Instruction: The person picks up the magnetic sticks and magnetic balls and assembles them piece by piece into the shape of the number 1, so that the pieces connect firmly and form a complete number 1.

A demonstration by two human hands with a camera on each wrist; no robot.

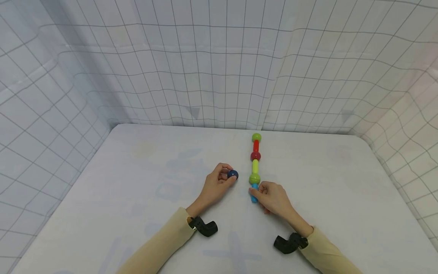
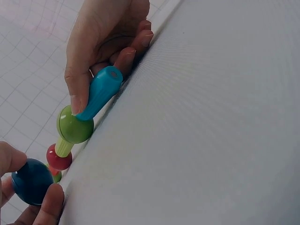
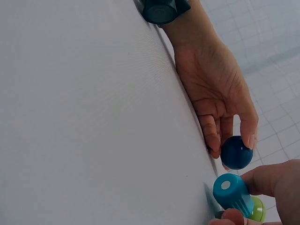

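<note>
A dark blue ball (image 1: 233, 174) is pinched between the thumb and fingers of my left hand (image 1: 215, 186), left of a straight chain of coloured pieces. My right hand (image 1: 274, 196) grips a light blue rod (image 2: 101, 92) at the chain's near end, thumb on one side and fingers on the other. The rod's free end faces me and shows a small round pale spot in the right wrist view. Beyond it, in line, come a green ball (image 1: 254, 178), a yellow-green rod (image 1: 255, 166), a red ball (image 1: 255, 156), a red rod (image 1: 256, 146) and a far green ball (image 1: 256, 137).
The pieces lie on a white table (image 1: 325, 182) with faint bluish patterns. White curtains (image 1: 219, 68) with a dark grid surround its back and sides. Black wrist-worn devices (image 1: 206, 228) jut inward from both sleeves.
</note>
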